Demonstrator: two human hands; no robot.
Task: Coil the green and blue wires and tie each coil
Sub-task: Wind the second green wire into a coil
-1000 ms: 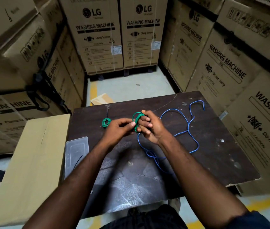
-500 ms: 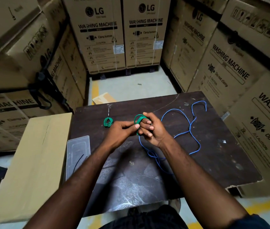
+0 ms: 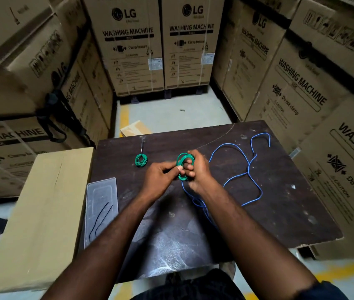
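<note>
The left hand [image 3: 160, 178] and the right hand [image 3: 202, 176] are bare, and so are both forearms. A dark blue sleeve [image 3: 332, 292] shows on the right upper arm — only its edge. The lap is covered with dark cloth [image 3: 193, 286].

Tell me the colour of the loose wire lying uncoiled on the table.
Blue: the loose wire shows best in the head view.
</note>
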